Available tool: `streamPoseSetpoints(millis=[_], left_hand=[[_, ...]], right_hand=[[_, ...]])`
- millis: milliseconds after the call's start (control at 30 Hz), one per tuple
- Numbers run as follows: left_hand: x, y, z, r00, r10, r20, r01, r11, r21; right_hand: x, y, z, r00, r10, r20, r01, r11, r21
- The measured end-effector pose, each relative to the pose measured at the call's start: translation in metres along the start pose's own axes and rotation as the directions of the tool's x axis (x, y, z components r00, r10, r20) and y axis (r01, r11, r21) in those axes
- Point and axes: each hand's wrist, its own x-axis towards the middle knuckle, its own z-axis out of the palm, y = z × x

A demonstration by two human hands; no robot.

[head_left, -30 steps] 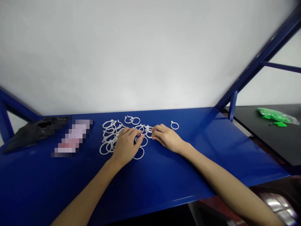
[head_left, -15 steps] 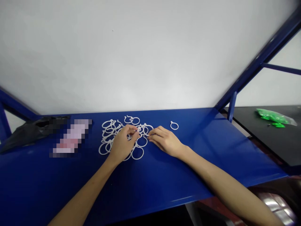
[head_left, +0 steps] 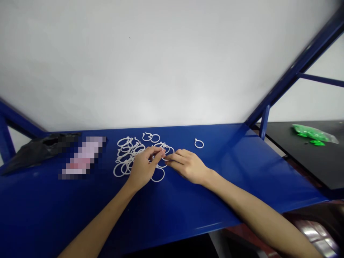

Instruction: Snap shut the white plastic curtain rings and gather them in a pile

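On the blue table a loose pile of white curtain rings (head_left: pixel 122 173), each with a small eyelet or knob, lies in front of me. My left hand (head_left: pixel 146 165) reaches over the right part of the pile, thumb and fingertips pinched on a white curtain ring (head_left: pixel 172 148). Close beside it, my right hand (head_left: pixel 189 165) pinches the lower edge of that ring from the right. The fingertips nearly meet, and they hide part of the ring. A single ring (head_left: pixel 199 143) lies apart, to the right of the pile.
A crumpled black bag (head_left: pixel 24 156) and a blurred pinkish packet (head_left: pixel 84 156) lie on the left of the blue table (head_left: pixel 172 208). Blue metal frame bars (head_left: pixel 264 122) rise at the right. Beyond them, a clear bag of green pieces (head_left: pixel 313 132) rests on a black surface.
My left hand has moved slightly right, its fingertips now close to those of my right hand. My right hand has shifted a little left and down. The single ring has stayed put.
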Motion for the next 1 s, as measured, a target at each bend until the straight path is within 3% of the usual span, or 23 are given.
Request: streamPoseSetpoints(millis=[100,200,300,433,533,633,767,900,1000], left_hand=[[0.001,-0.001,-0.002,0.996,-0.085,0.021,0.087,0.989,-0.122],[0.001,-0.001,-0.004,0.996,-0.083,0.041,0.088,0.987,-0.135],[-0.001,0.003,-0.003,0.997,-0.024,0.073,0.031,0.995,-0.098],[-0.003,0.007,0.001,0.994,0.048,0.098,-0.043,0.997,-0.059],[-0.006,0.007,0.004,0.99,0.11,0.086,-0.108,0.994,-0.03],[-0.012,0.009,0.006,0.983,0.182,0.004,-0.182,0.983,0.026],[-0.016,0.011,0.007,0.954,0.296,-0.05,-0.291,0.953,0.087],[-0.012,0.008,0.007,0.924,0.381,0.023,-0.378,0.904,0.202],[-0.01,0.002,0.008,0.902,0.415,0.119,-0.429,0.831,0.355]], right_hand=[[-0.001,-0.002,0.0,0.988,0.086,-0.13,-0.074,0.993,0.094],[-0.003,-0.002,0.005,0.924,0.282,-0.257,-0.222,0.945,0.238],[-0.005,-0.001,0.012,0.887,0.397,-0.235,-0.289,0.876,0.386],[-0.006,-0.001,0.017,0.897,0.397,-0.196,-0.274,0.845,0.459],[-0.006,-0.003,0.017,0.903,0.369,-0.218,-0.245,0.862,0.445],[-0.006,-0.008,0.014,0.918,0.329,-0.22,-0.212,0.879,0.427],[-0.006,-0.012,0.006,0.938,0.289,-0.19,-0.196,0.896,0.398],[-0.005,-0.002,-0.003,0.958,0.257,-0.125,-0.206,0.924,0.322],[-0.008,0.018,-0.011,0.911,0.397,-0.11,-0.378,0.912,0.157]])
